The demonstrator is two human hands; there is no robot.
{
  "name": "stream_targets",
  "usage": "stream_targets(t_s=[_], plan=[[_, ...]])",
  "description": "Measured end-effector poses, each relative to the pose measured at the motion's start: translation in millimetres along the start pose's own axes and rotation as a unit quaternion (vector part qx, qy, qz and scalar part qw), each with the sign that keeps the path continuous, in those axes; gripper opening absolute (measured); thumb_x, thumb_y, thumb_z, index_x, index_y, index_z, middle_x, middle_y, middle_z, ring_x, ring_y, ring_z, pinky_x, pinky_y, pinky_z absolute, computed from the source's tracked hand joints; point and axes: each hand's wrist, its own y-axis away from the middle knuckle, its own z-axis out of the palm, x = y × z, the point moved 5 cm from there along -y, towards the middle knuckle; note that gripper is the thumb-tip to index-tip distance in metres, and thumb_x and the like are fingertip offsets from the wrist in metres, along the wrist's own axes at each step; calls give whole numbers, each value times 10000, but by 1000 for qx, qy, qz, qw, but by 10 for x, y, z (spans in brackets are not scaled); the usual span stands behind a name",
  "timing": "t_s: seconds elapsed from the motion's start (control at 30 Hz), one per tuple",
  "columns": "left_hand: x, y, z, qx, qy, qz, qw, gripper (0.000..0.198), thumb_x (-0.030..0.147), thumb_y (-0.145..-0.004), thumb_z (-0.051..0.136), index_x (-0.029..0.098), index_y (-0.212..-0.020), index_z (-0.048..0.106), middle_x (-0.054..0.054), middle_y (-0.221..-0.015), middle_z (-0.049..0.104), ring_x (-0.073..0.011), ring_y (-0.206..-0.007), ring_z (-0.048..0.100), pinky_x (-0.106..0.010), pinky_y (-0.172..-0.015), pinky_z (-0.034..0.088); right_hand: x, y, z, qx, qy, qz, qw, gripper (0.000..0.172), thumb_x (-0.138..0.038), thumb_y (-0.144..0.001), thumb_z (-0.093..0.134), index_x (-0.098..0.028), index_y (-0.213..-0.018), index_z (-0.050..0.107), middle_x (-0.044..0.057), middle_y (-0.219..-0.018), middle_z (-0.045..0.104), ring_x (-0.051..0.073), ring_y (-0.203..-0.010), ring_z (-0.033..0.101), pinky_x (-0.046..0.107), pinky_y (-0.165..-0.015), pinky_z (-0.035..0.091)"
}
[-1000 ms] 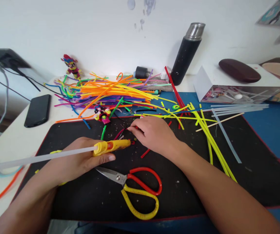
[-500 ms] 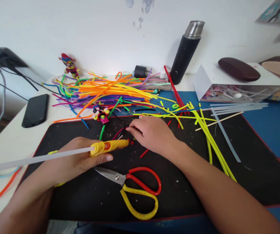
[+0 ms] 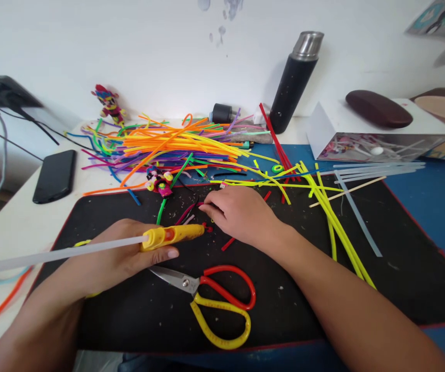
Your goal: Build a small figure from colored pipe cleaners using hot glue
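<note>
Glue gun [image 3: 172, 235] sat level over middle of mat [image 3: 129, 320], left hand [image 3: 117, 256] closed round it, nozzle beside red scrap [image 3: 208, 227]. Right hand [image 3: 241, 214] curled, fingertips down near nozzle; grip unclear. Judged: needed steady nozzle, fingertips clear of tip.

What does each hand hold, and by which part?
Left hand grips the yellow glue gun by its body; for the right hand it cannot be told.

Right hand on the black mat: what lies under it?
A red stick piece pokes out from beneath the right hand, which rests fingers-down on the black mat. Whatever lies under the palm is covered.
</note>
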Motion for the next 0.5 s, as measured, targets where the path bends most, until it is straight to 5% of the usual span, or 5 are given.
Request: stream_targets(t_s=[0.27,0.5], plan=[[10,-8,9,-1,-9,-14,1000,397,494,-957,642,216,-685,564,32,-587,471,-120,-510,417,-249,-474,320,-2,-2,5,-1,-1,-7,1000,264,-349,-1092,575,-193,-1042,782,82,-928,801,214,-856,719,329,-832,476],[15,-23,28,-16,-7,-18,1000,350,490,-961,633,210,-752,639,29,-601,510,-120,-523,432,-238,-485,338,-16,-5,4,-11,7,-8,1000,291,-342,-1099,561,-162,-1052,784,102,-957,811,232,-886,739,364,-913,490]])
